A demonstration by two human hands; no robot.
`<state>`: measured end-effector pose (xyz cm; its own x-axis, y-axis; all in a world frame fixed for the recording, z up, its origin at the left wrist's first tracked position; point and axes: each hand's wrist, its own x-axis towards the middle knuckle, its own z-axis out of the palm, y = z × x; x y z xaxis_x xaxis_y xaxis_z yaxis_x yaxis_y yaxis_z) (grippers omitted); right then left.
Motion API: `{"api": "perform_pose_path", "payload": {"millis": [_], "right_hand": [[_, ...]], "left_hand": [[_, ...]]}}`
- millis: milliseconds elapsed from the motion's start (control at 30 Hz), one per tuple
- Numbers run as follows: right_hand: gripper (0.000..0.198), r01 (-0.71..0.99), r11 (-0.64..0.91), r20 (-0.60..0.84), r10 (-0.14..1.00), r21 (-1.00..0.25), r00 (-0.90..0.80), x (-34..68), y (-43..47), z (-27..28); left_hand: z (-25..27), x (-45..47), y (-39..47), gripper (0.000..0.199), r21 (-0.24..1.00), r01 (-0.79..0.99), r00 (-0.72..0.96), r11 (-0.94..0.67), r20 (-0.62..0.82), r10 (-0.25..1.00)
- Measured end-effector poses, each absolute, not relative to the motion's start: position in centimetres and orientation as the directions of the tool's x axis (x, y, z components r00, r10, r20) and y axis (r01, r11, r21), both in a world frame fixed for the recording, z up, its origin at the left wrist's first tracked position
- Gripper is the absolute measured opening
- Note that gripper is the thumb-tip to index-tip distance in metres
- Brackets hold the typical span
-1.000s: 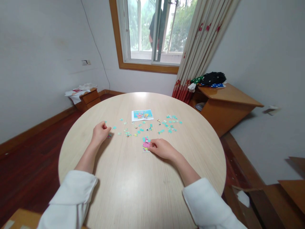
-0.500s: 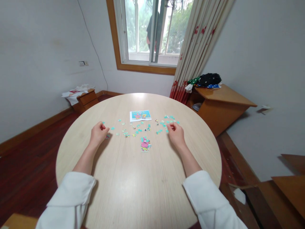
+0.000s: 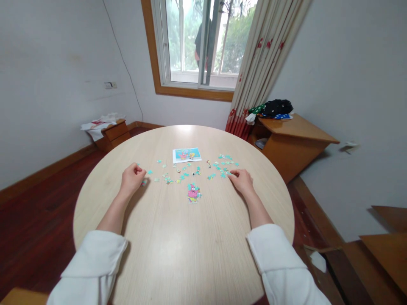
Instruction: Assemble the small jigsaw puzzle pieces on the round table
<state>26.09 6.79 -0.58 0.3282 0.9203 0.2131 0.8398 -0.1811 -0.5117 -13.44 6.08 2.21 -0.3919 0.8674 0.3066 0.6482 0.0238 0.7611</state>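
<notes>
My left hand (image 3: 131, 178) rests at the left of the table, its fingers curled closed beside a few loose puzzle pieces (image 3: 150, 172). Whether anything is inside them is hidden. At the right, my right hand (image 3: 243, 181) has thumb and fingertips pinched together at a small teal puzzle piece (image 3: 229, 173), by the edge of a cluster of teal pieces (image 3: 224, 164). Between my hands lies a partly joined puzzle section (image 3: 192, 193) showing a pink starfish figure. Behind it is the reference picture (image 3: 187, 155), lying flat among scattered pieces (image 3: 182, 175).
The round wooden table (image 3: 171, 237) fills the middle of the view. Beyond it are a window (image 3: 187, 46) and a long curtain (image 3: 257, 63). A tilted wooden cabinet (image 3: 295, 142) with cloths on top stands at the right, a small drawer unit (image 3: 117, 133) at the left.
My right hand has shifted slightly right and lowered, its fingertips now pointing left at the edge of the piece cluster. The left hand keeps its place.
</notes>
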Motion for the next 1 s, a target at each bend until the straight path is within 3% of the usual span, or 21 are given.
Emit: {"api": "perform_pose_path", "payload": {"millis": [333, 1000], "right_hand": [[0.014, 0.836, -0.21, 0.175, 0.924, -0.507, 0.339, 26.09, 6.77, -0.39], [0.018, 0.855, -0.235, 0.151, 0.929, -0.462, 0.337, 25.7, 6.66, -0.2]], "left_hand": [[2.16, -13.57, 6.0, 0.011, 0.74, 0.673, -0.357, 0.003, 0.321, 0.877], [2.21, -13.33, 5.72, 0.016, 0.739, 0.673, -0.286, -0.024, 0.291, 0.913]]}}
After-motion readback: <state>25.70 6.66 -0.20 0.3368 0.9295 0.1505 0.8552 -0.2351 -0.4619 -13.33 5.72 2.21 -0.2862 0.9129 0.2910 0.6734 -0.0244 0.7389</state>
